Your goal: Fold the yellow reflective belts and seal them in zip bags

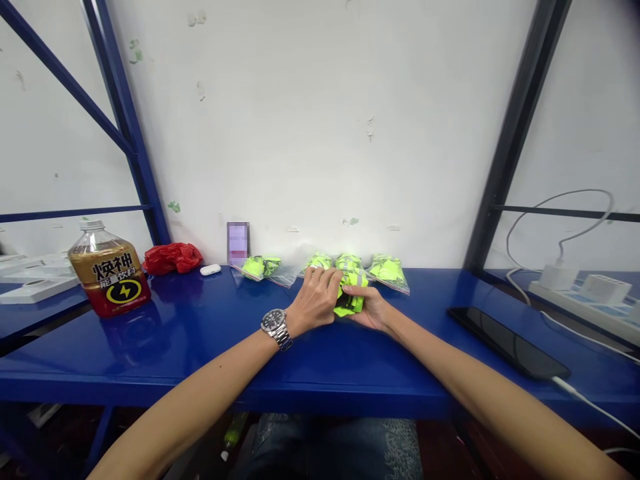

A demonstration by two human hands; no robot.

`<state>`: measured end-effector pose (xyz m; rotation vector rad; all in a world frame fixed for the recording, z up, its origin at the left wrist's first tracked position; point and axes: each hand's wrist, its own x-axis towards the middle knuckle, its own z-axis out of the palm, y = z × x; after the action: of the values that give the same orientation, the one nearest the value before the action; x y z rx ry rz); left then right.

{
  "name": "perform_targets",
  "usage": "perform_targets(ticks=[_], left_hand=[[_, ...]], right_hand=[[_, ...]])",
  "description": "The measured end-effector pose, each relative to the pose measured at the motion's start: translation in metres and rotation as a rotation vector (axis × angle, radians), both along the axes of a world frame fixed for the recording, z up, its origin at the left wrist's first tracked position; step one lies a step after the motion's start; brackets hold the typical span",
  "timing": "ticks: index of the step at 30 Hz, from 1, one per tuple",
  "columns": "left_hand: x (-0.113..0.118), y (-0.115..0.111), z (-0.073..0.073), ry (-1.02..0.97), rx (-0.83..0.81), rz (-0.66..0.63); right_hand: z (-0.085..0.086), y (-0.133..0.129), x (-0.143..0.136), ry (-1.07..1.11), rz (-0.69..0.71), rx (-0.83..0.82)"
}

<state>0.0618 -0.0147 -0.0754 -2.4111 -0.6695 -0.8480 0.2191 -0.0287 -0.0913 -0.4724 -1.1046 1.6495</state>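
Observation:
A small folded high-visibility vest (pixel 355 302), neon yellow with grey strips and a dark part, is held just above the blue table (pixel 220 347). My right hand (pixel 373 309) grips it from the right, thumb on its face. On its left side, my left hand (pixel 316 297) presses curled fingers against it, with a metal watch on that wrist. Behind my hands, against the wall, lie more neon-yellow bundles: one (pixel 319 261) partly covered by my left hand, another (pixel 349 261) behind the held vest, and a bagged one (pixel 387 269) to the right.
Farther left lies another bagged yellow bundle (pixel 262 267) by an upright phone (pixel 238 243). A white earbud case (pixel 211 270), red plastic bag (pixel 173 258) and big drink bottle (pixel 111 270) stand left. On the right are a black phone (pixel 509 342) with cable and a power strip (pixel 585 303).

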Motion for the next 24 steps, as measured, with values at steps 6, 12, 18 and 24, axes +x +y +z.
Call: perform_targets(ticks=[6,12,18,24], left_hand=[[0.001,0.004,-0.004,-0.048,-0.005,-0.012],[0.000,0.010,-0.009,-0.080,-0.046,-0.088],[-0.001,0.013,-0.013,-0.083,-0.071,-0.098],[-0.001,0.013,-0.013,-0.107,-0.119,-0.131]], right_hand=[[0.003,-0.002,-0.012,0.045,-0.166,0.044],[0.002,0.000,-0.017,0.056,-0.290,-0.002],[-0.001,0.002,-0.017,0.025,-0.293,0.037],[0.000,0.001,-0.014,0.004,-0.243,0.019]])
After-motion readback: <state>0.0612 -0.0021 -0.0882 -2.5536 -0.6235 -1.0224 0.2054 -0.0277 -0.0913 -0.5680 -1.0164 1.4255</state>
